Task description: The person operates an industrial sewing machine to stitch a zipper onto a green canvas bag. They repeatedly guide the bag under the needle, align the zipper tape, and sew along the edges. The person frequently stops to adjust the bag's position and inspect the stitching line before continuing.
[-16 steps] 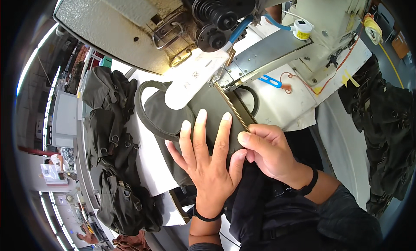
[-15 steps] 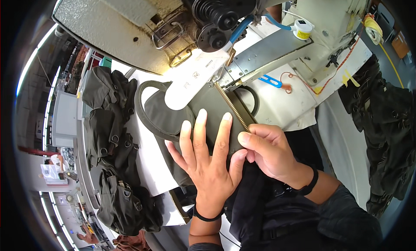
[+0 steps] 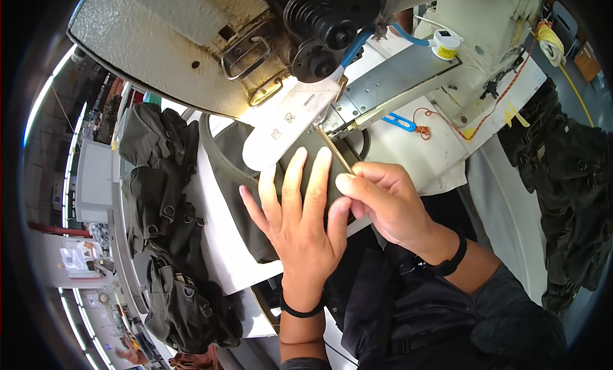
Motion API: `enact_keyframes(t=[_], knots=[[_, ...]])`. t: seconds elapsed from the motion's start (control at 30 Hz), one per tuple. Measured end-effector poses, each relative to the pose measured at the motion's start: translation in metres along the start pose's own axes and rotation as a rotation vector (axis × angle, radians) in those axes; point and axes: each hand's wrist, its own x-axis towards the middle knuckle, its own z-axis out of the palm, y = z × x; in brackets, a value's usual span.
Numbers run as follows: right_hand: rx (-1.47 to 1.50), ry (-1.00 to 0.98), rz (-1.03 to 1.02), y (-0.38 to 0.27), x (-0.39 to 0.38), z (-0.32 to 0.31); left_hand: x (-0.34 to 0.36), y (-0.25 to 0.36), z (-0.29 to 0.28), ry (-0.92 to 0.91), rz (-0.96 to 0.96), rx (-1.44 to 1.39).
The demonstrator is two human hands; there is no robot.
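Dark olive fabric (image 3: 246, 197) lies under the sewing machine (image 3: 159, 50), with a brass-toothed zipper (image 3: 334, 147) running along it to the needle area. My left hand (image 3: 300, 226) rests flat on the fabric, fingers spread, just left of the zipper. The zipper's near end is pinched between the thumb and fingers of my right hand (image 3: 386, 200). Above the fabric a white rounded guard plate (image 3: 281, 130) juts from the machine head and covers part of the work. The needle itself is hidden.
Piles of dark olive bags with metal rings (image 3: 169, 210) lie along the left, and more dark olive pieces (image 3: 565, 191) hang at the right. A blue-handled tool (image 3: 399, 121) and orange thread (image 3: 422, 132) lie on the table beside the machine bed (image 3: 396, 82).
Both hands have moved up toward the machine, carrying the fabric and zipper with them. Less of the zipper shows between my right hand and the needle area.
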Motion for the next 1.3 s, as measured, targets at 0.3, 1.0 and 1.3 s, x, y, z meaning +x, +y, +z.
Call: enact_keyframes(t=[0.3,1.0,1.3], knots=[[-0.15,0.037,-0.074,0.001,0.03,0.005,0.018,-0.026,0.018,0.098,0.061,-0.089],[-0.31,0.09,-0.072,-0.023,0.042,0.013,0.034,-0.032,0.035,0.288,0.134,-0.317],[-0.042,0.138,0.013,-0.009,0.042,0.015,0.041,-0.042,0.035,0.426,0.231,-0.269]])
